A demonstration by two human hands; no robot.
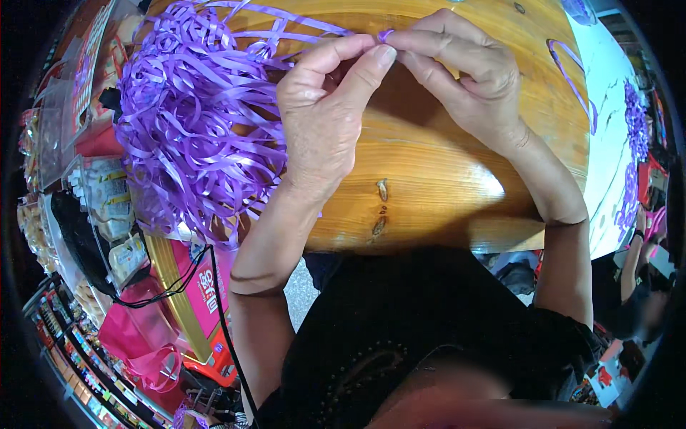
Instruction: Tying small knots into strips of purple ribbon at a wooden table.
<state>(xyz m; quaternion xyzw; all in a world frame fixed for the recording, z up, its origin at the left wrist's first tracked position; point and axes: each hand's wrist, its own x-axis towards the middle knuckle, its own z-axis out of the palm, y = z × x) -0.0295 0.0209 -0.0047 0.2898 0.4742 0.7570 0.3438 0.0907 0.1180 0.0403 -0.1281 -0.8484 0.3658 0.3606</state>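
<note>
Over the far part of the wooden table, my two hands meet, fingertips almost touching. Between them is a small loop of purple ribbon. My left hand pinches it between thumb and index finger. From the other side my right hand grips the same ribbon with thumb and fingertips. Strands run left from my fingers toward a large heap of purple ribbons, which lies at the table's left side beside my left forearm. The ribbon's exact fold is too small to make out.
A single ribbon strip lies at the table's right edge. Beyond it, a white marbled surface bears more purple ribbon. Plastic bins with packets and a pink box crowd the left. A black cable hangs there. Another person is at the right.
</note>
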